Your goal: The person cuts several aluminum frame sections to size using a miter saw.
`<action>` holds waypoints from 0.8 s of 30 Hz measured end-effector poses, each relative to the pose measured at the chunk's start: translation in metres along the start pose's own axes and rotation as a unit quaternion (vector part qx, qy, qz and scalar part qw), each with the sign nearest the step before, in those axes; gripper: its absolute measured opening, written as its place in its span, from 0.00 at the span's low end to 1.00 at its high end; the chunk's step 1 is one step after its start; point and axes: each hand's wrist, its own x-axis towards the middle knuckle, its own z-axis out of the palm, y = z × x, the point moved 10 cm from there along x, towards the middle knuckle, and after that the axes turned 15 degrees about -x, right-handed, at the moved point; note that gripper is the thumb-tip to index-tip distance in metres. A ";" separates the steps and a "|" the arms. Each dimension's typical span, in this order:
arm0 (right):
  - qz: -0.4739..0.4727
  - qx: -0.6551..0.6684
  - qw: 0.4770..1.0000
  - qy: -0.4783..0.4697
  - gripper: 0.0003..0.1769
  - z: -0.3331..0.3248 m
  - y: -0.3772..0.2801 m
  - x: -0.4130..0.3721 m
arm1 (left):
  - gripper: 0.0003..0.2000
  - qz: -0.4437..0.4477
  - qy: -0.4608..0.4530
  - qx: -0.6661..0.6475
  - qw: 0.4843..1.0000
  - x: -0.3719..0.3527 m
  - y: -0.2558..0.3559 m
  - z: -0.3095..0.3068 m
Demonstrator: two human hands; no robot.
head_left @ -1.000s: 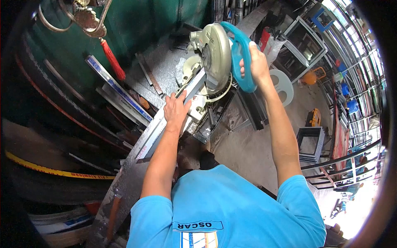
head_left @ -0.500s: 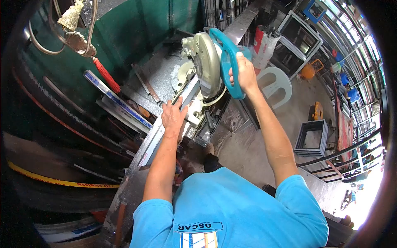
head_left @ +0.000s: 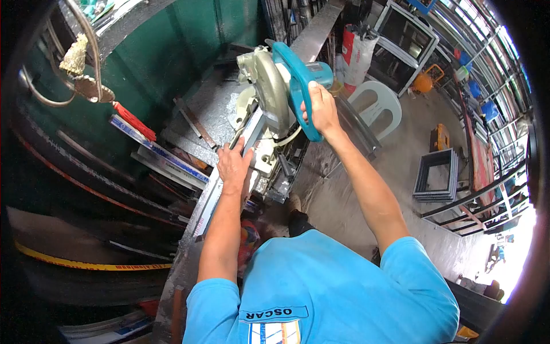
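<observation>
A miter saw (head_left: 268,94) with a pale metal blade guard and a teal handle (head_left: 297,71) stands on the bench. My right hand (head_left: 322,112) is wrapped round the handle, thumb along its top. Under the saw head lies a long, light-coloured metal profile (head_left: 208,210), running back toward my left side. My left hand (head_left: 234,165) grips the profile just short of the blade guard, fingers over its far side and thumb nearer the saw base (head_left: 263,156). The blade itself is hidden by the guard.
Behind my left hand, more profiles (head_left: 157,146) and a red tassel (head_left: 134,121) are near the green wall (head_left: 189,43). A white plastic chair (head_left: 389,106) stands beyond the saw, with stacked dark frames (head_left: 435,175) on the floor at right.
The view has shifted slightly, so the saw and both hands appear further left. Both hands keep their hold, and more of the saw's motor shows behind the handle.
</observation>
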 end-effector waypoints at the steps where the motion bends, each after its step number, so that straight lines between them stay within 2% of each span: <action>1: 0.004 0.002 1.000 0.003 0.33 0.000 0.002 0.000 | 0.26 -0.007 -0.006 0.002 1.000 0.000 -0.001 0.000; 24: 0.000 -0.013 1.000 0.024 0.31 0.009 0.029 -0.020 | 0.26 0.003 -0.007 0.017 1.000 -0.003 0.010 -0.004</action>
